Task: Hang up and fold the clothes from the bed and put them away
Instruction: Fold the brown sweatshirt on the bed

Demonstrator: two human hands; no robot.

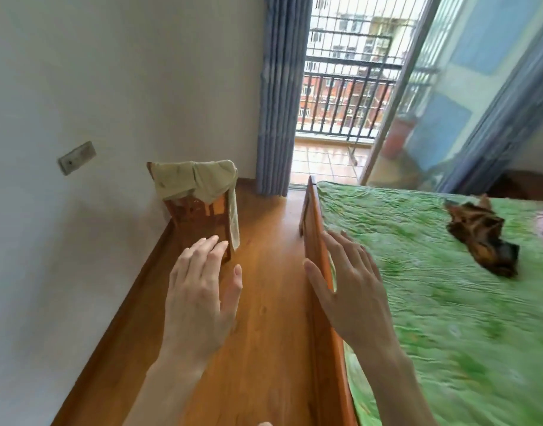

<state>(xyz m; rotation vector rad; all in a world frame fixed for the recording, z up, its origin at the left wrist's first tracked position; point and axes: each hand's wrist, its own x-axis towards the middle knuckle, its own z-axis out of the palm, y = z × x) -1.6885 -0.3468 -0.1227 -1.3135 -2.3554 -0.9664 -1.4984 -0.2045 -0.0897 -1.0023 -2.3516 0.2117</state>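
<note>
Standing by the bed, I'm holding my left hand (199,290) and right hand (353,290) out flat and empty, probably reaching for the crumpled brown garment (482,238) lying far right on the green bedspread (448,302).

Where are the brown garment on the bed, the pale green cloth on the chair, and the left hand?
brown garment (482,238), head view, middle of the crumpled heap
pale green cloth (184,179), head view, part draped over the chair back
left hand (199,299), head view, back of the hand
</note>
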